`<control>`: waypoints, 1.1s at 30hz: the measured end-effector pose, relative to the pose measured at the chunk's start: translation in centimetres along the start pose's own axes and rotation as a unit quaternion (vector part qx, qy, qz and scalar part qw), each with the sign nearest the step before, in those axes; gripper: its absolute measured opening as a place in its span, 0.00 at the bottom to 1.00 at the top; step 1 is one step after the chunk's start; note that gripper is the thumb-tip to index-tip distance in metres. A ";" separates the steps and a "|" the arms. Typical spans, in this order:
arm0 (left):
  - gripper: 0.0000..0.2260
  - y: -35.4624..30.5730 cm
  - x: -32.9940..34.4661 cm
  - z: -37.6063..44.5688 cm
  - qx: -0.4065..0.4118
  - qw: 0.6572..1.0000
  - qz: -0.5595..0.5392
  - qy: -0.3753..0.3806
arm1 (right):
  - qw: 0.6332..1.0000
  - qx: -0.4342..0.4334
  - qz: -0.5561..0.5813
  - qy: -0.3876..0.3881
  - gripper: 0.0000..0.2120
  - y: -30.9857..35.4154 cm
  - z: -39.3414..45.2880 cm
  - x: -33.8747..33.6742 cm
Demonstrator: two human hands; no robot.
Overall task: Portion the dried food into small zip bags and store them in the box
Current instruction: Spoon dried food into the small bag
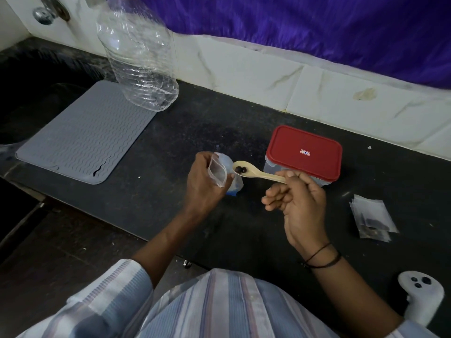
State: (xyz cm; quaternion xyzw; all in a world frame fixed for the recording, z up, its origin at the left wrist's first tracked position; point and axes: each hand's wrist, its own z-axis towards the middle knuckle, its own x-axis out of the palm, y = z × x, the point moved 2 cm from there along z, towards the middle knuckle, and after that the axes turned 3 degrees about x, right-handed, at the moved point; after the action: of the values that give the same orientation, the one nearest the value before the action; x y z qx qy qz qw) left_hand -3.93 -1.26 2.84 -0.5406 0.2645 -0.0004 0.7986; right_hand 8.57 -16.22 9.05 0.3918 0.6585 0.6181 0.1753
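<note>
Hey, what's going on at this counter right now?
A person is portioning dried food. The left hand holds a small zip bag open, while the right hand brings a spoon carrying a few dark pieces to its mouth. Filled bags lie at right; the red-lidded box is closed.

small red and white label on the box lid point(304, 149), print too small to read

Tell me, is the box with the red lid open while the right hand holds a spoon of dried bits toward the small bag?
Not quite: the head view shows the red lid shut on the box. The rest holds: right hand, spoon, small bag.
</note>
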 end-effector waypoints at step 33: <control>0.24 0.7 -0.1 -0.4 -0.021 0.997 -0.069 0.036 | 0.750 -0.397 -0.499 0.175 0.15 -1.6 0.1 3.1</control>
State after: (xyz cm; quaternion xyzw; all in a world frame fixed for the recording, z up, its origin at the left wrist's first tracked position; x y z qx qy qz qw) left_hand -4.40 -1.32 2.15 -0.5738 0.2555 -0.0691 0.7750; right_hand 6.24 -13.77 8.31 -0.2125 0.4748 0.7059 0.4807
